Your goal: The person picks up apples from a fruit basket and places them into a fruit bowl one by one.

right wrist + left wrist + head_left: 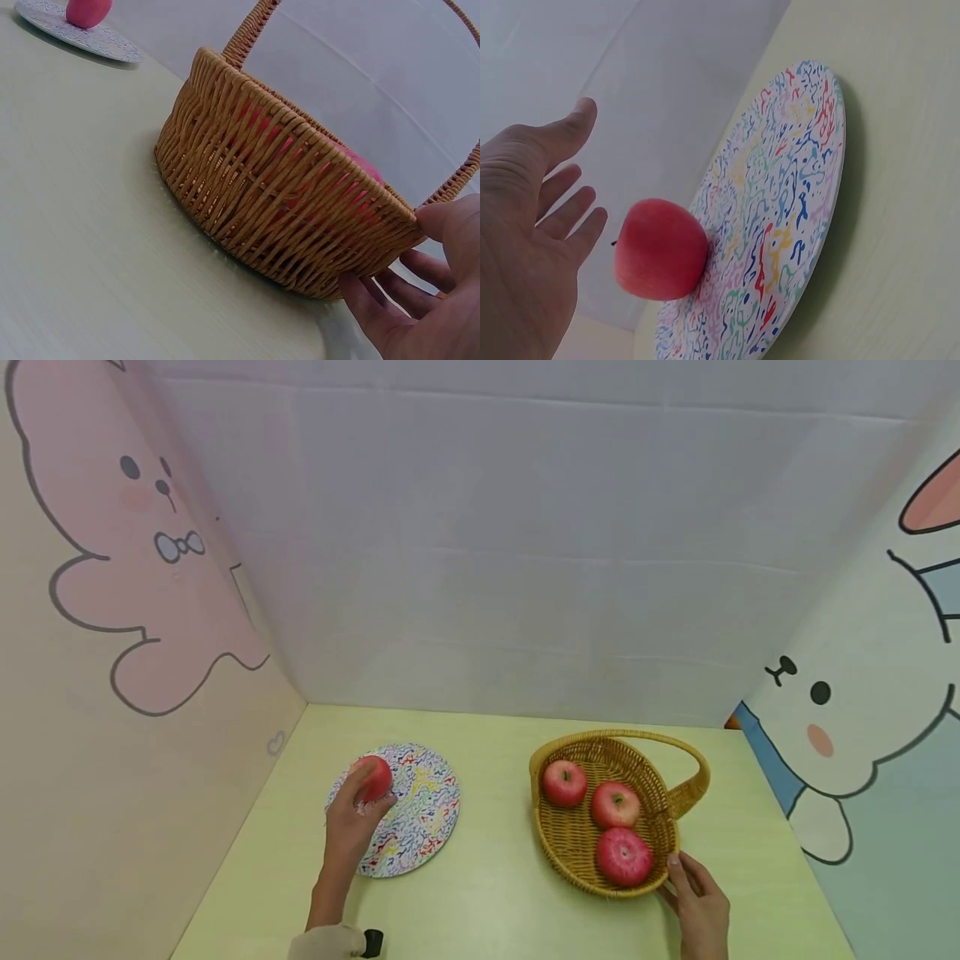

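A red apple (661,250) rests on a round plate (420,814) with a colourful squiggle pattern, at the left of the table. Just beside that apple is my left hand (351,827); the left wrist view shows its fingers loosely extended and a gap between palm and fruit. On the right stands a woven wicker basket (558,852) with a tall handle. Inside lie three apples: one at the left (565,783), one in the middle (616,804) and a pinker one (624,857) in front. My right hand (699,902) holds the basket's near right rim, thumb on the edge and fingers against the outer wall.
The pale yellow-green table (495,827) extends between plate and basket. A white wall panel (480,568) closes off the back, and side panels with cartoon animals (847,727) stand at left and right.
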`<act>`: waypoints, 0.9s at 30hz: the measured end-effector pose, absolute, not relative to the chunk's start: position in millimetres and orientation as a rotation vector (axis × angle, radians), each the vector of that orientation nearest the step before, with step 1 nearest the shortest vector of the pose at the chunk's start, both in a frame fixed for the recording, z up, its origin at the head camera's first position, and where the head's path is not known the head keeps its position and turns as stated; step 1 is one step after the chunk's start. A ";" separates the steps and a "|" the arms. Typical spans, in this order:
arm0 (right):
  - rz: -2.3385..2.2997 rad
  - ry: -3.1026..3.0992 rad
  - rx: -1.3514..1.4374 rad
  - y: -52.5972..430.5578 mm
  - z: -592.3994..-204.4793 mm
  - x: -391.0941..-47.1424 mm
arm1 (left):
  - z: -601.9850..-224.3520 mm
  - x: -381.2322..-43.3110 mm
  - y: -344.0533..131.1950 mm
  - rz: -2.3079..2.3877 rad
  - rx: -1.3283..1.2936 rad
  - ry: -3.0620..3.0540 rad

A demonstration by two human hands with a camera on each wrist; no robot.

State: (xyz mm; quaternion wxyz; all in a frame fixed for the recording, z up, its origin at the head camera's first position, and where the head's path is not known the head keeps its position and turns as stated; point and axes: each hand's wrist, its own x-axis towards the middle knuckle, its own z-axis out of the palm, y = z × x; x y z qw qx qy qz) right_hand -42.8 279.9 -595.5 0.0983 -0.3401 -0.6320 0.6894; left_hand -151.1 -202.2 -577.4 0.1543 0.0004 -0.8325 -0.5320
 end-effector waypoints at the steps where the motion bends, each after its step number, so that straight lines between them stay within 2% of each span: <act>1: 2.036 -1.868 -1.008 279.5 -595.8 -42.9 | -576.1 -149.6 -199.5 -1.498 0.005 -2.410; 5: 2.042 -1.866 -1.037 277.5 -595.4 -43.8 | -570.5 -143.0 -188.2 -1.449 -0.037 -2.454; 8: 2.037 -1.894 -1.041 277.1 -594.6 -44.6 | -567.1 -140.0 -178.4 -1.487 -0.164 -2.421; 16: 2.106 -1.824 -0.915 280.7 -602.8 -44.3 | -548.4 -128.7 -145.6 -1.483 -0.336 -2.370; 21: 2.053 -1.857 -1.002 279.8 -599.7 -42.8 | -534.5 -119.8 -122.1 -1.470 -0.423 -2.336; 27: 2.061 -1.842 -1.075 280.3 -594.6 -44.0 | -544.5 -122.1 -107.2 -1.678 -0.486 -2.318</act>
